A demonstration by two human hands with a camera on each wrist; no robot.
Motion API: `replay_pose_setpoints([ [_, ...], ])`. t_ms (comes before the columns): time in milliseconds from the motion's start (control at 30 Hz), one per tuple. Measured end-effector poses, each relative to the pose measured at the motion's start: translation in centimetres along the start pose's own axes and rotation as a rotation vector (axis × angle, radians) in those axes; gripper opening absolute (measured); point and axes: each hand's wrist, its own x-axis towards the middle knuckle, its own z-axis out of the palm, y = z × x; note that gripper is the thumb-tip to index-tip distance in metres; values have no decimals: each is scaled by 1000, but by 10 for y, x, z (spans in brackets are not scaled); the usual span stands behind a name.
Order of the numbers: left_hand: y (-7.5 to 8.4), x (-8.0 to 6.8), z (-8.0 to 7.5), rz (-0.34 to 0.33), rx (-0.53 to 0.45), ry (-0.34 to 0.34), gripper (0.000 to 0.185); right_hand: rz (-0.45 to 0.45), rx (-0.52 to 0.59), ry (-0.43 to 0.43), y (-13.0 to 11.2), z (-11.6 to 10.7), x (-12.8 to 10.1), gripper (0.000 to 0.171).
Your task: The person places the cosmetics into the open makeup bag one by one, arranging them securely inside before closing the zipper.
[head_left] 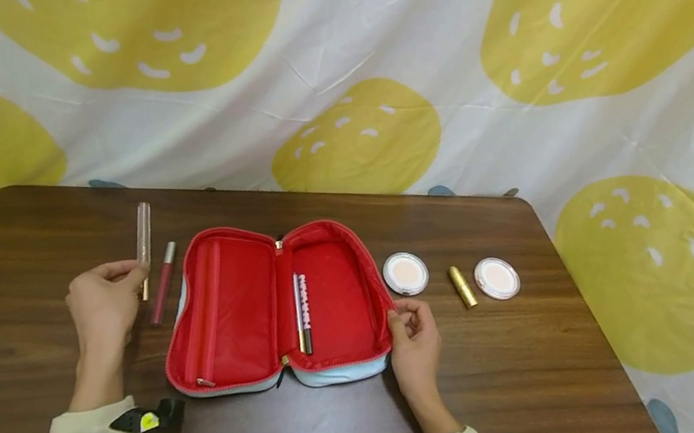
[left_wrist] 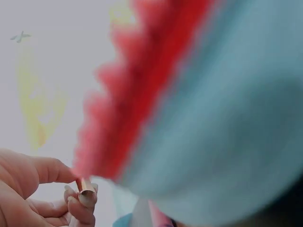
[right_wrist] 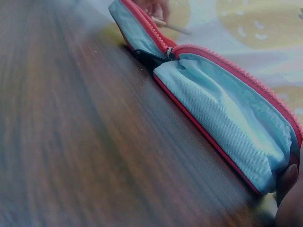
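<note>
From above, the left hand pinches a clear tube near its lower gold end, fingers curled round it; the tube's long axis runs away from the person, tilted slightly right, its far end free over bare wood. Just beside it a pink lip gloss lies on the tabletop on a similar slant, close to the left edge of the open pouch. The pouch lies spread flat, red lining up, with two slim pens lying along its spine. The right hand grips the pouch's right rim, fingers curled on the zip edge. To the right, well apart from the tabletop's rounded corner, sit a round compact, a gold lipstick and a second compact. Open wood lies in front of the pouch and to the far left. The left wrist camera is mostly blocked by a blurred red and blue pouch edge; only the fingers and the tube's gold end show, low left. The right wrist camera looks along the tabletop at the pouch's blue outer wall; one fingertip is cut off at the right edge, and the other hand is a blur at the far end.
</note>
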Motion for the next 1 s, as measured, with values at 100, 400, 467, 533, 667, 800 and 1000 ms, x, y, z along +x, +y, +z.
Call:
replay_pose_setpoints([
  [100, 4, -2, -1, 0, -69, -29, 36, -2, -5, 2, 1, 0, -1, 13],
  [400, 13, -9, 2, 16, -225, -91, 37, -8, -2, 4, 2, 0, -2, 12],
  [467, 17, -11, 4, 10, -270, -103, 37, -10, 0, 5, 2, 0, -1, 12],
  [533, 21, -13, 6, 6, -311, -112, 35, -11, 3, 6, 1, 0, -1, 13],
  [667, 26, -16, 12, 13, -393, -131, 32, -24, 5, 6, 1, 1, -1, 13],
  [800, 30, -20, 20, 29, -428, -154, 32, -34, 13, 4, 2, 1, 0, 13],
  [1000, 35, -28, 30, 48, -420, -207, 32, -39, 26, 0, 3, 0, 1, 13],
])
